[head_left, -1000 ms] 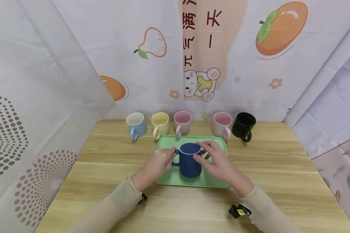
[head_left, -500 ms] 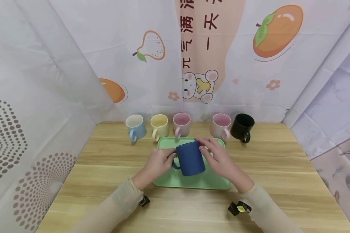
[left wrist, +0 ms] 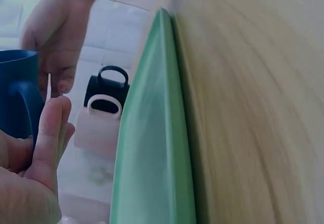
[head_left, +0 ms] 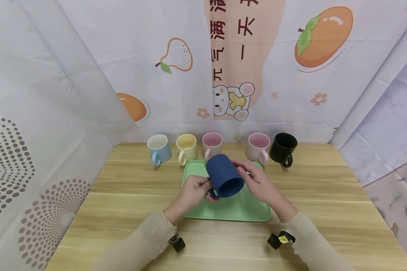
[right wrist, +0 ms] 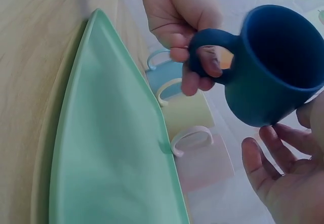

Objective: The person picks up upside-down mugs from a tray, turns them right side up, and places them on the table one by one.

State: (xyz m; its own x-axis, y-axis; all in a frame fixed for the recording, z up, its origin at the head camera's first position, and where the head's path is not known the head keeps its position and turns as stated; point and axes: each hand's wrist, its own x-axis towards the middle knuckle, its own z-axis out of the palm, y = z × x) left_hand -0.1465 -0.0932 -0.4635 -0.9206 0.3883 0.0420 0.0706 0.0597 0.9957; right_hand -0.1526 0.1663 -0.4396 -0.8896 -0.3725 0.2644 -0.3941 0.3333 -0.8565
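A dark blue mug (head_left: 222, 171) is tilted over the light green tray (head_left: 228, 212), its mouth facing down toward the person and its base turned up and away. My left hand (head_left: 194, 190) holds it by the handle (right wrist: 215, 35), with fingers hooked through the loop in the right wrist view. On the mug's other side is my right hand (head_left: 259, 184), its loosely spread fingers touching the body near the base and the thumb close to the rim. The inside of the mug looks dark in the right wrist view.
Along the back edge of the wooden table (head_left: 132, 184) stand a light blue mug (head_left: 162, 152), a cream mug (head_left: 190, 152), two pink mugs (head_left: 214, 148) and a black mug (head_left: 279, 150). A printed curtain (head_left: 139, 56) hangs directly behind them.
The blue mug was upright over the tray, then tipped, and now its mouth has swung round to face the person. My left hand has turned with the handle; the right stays beside the mug.
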